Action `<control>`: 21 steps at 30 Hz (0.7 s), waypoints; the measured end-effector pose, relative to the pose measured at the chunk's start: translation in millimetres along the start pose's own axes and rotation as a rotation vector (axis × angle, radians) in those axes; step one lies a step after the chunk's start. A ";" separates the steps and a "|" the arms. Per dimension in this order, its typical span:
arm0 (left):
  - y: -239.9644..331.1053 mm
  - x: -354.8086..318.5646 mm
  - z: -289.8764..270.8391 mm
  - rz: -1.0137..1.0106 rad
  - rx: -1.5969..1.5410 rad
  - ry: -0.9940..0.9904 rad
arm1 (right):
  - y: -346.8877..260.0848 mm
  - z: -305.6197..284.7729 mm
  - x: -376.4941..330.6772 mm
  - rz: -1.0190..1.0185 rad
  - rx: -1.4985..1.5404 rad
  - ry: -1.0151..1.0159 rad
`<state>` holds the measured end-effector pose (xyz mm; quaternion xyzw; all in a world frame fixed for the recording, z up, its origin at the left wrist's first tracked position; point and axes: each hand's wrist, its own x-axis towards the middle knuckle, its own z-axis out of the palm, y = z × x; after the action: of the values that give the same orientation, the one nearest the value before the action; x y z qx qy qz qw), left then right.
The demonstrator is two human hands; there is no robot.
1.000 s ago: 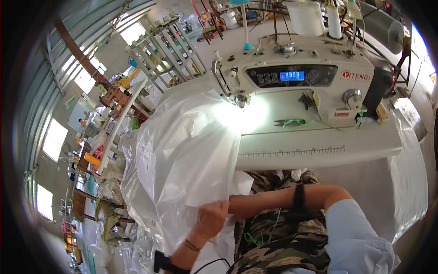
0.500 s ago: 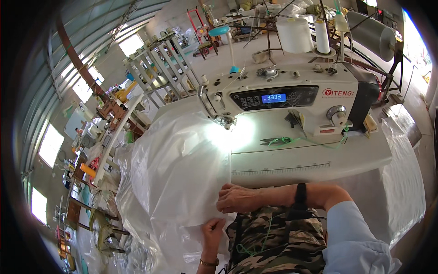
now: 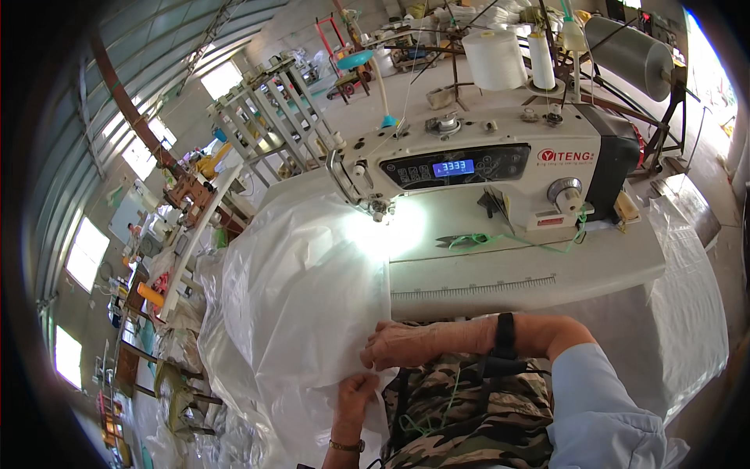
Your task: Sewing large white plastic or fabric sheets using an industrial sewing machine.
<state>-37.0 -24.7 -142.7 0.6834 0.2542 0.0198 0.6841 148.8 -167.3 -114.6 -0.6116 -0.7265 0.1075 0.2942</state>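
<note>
A large sheet of thin white plastic film (image 3: 289,289) spreads over the left of the table and hangs down its front. Its right edge runs up to the brightly lit needle area of a white sewing machine (image 3: 476,141). My right hand (image 3: 398,345) is closed with its fingertips pinching this edge near my lap. Just below and to the left, my left hand (image 3: 356,396) is closed on the same edge, thumb against bent fingers. Folds of film partly hide the fingertips of both hands. Black snips (image 3: 453,241) with green thread lie on the table right of the needle.
A ruler scale (image 3: 476,286) marks the table's front. White thread cones (image 3: 495,61) stand behind the machine, near a big grey roll (image 3: 631,59). More film (image 3: 691,305) hangs at the table's right end. A grey metal rack (image 3: 273,109) stands beyond on the left.
The view has shifted a little, so the machine and both hands appear slightly farther left. Both hands keep their hold on the film's edge, with little movement against it.
</note>
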 end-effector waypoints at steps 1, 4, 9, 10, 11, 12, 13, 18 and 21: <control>-0.8 0.0 -0.4 0.003 0.010 -0.007 | -0.1 -0.4 0.3 0.025 0.025 -0.007; -4.5 -0.4 0.9 0.056 0.034 -0.005 | 0.1 0.6 1.5 0.070 0.077 -0.009; -9.4 -2.4 4.6 0.160 0.218 0.032 | -1.6 5.8 1.7 0.053 0.025 0.018; -9.3 -2.3 5.1 0.174 0.242 0.035 | -1.8 6.5 1.7 0.035 -0.013 0.023; -8.9 -2.4 5.2 0.179 0.268 0.042 | -1.9 6.9 1.6 0.013 -0.045 0.027; -8.0 -2.3 5.2 0.175 0.268 0.037 | -1.8 7.1 1.7 0.001 -0.077 0.010; -6.7 -2.3 5.1 0.165 0.268 0.036 | -1.5 7.1 1.7 -0.013 -0.103 0.011; 1.5 -3.9 2.6 0.023 0.092 -0.008 | 2.2 4.1 0.9 -0.166 -0.265 0.005; 4.6 -3.3 1.7 -0.055 -0.048 -0.061 | 3.0 1.2 -2.8 -0.199 -0.216 -0.004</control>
<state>-37.8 -27.2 -137.4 0.6597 0.2516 -0.0138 0.7080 150.8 -169.1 -117.9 -0.5645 -0.7914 0.0004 0.2345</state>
